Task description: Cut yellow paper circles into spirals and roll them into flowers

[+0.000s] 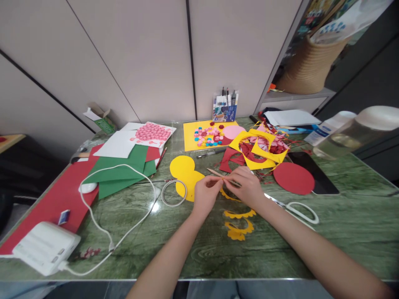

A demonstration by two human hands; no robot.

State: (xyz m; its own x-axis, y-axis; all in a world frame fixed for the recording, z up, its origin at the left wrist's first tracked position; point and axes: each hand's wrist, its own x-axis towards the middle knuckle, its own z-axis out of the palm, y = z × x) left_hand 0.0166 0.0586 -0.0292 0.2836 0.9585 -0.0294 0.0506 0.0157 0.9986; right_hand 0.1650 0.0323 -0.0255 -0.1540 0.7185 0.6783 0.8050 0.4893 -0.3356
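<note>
My left hand (208, 193) and my right hand (247, 185) meet at the fingertips above the table, both closed in a pinch. A pale, pointed, pencil-like stick (214, 172) juts out to the left from my right fingers. A tiny orange-yellow bit shows where the fingertips meet; the fingers hide most of it. Just below them is a scalloped yellow paper strip (230, 196), and I cannot tell whether it touches the fingers. More scalloped yellow paper pieces (239, 226) lie nearer me. Left of my left hand is a yellow rounded paper shape (183, 170).
White-handled scissors (301, 211) lie beside my right forearm, near a red paper circle (294, 178) and a phone (314, 172). Behind are cut paper scraps (262, 149) and small coloured pieces (208, 136). A tape roll (173, 193), white cable (152, 199) and green sheets (121, 166) lie left.
</note>
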